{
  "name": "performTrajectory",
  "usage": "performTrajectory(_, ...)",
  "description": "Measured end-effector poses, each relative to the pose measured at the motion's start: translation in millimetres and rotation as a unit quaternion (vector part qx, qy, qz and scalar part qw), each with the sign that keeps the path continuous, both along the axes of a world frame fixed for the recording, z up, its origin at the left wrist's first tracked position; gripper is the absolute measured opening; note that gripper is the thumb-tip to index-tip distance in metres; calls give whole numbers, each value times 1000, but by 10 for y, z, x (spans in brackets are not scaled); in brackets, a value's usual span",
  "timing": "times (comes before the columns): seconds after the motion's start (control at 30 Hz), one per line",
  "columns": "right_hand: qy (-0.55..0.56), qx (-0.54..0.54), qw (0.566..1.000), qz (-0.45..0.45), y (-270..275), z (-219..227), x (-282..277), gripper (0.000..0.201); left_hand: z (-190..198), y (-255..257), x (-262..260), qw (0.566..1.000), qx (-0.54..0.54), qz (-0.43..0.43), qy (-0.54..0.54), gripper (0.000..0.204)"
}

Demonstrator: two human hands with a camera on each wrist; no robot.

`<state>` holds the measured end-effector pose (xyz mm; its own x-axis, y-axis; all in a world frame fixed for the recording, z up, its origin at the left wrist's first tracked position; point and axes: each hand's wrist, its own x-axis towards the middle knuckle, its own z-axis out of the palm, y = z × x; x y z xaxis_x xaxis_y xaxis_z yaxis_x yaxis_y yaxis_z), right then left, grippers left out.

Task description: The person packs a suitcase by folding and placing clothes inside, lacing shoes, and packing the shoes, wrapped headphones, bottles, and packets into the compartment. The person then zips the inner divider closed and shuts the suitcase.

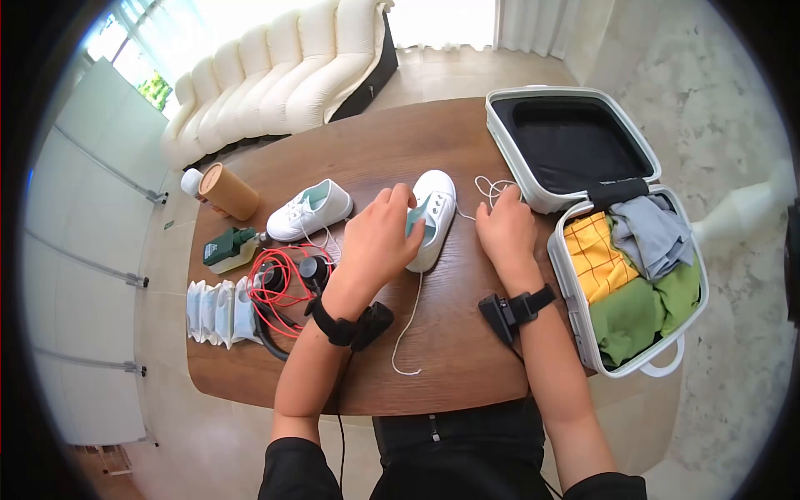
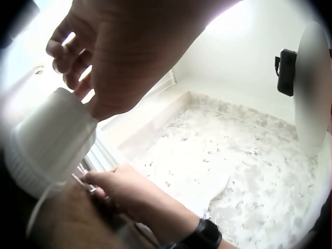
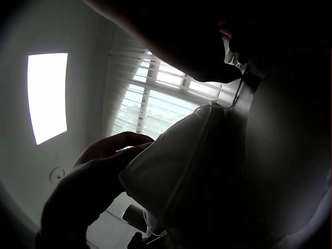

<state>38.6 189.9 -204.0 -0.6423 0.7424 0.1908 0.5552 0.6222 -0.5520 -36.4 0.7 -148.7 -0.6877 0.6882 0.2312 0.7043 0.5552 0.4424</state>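
A white sneaker (image 1: 435, 185) with a pale green lining stands on the brown table, toe pointing away. My left hand (image 1: 377, 237) is at its opening, thumb and fingers gripping the upper near the tongue. To the right of the shoe, my right hand (image 1: 508, 232) pinches a white shoelace (image 1: 492, 185), whose loops lie beyond the fingers and which runs back to the eyelets. The lace's other end (image 1: 408, 333) trails toward the near table edge. The right wrist view, though dark, shows left fingers (image 3: 132, 140) against the shoe's edge.
Another white sneaker (image 1: 312, 212) lies to the left. Nearby are headphones with a red cable (image 1: 279, 287), a green bottle (image 1: 229, 247), a brown cylinder (image 1: 229, 192) and several small packs (image 1: 221, 312). An opened white suitcase (image 1: 575, 333) holding folded clothes (image 1: 650, 237) stands on the right.
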Motion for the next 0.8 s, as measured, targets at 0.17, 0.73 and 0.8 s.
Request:
performTrajectory(0.17, -26, 33, 998, 36, 42, -150, 163, 25, -115, -25, -5, 997, 40, 48, 44, 38)
performTrajectory(0.73, 437, -535, 687, 224, -113, 229, 634, 7, 575, -385, 211, 962, -245, -107, -52, 62)
performTrajectory(0.8, 415, -526, 688, 279, -27, 245, 690, 11, 533, -315, 175, 980, -163, -111, -21, 56)
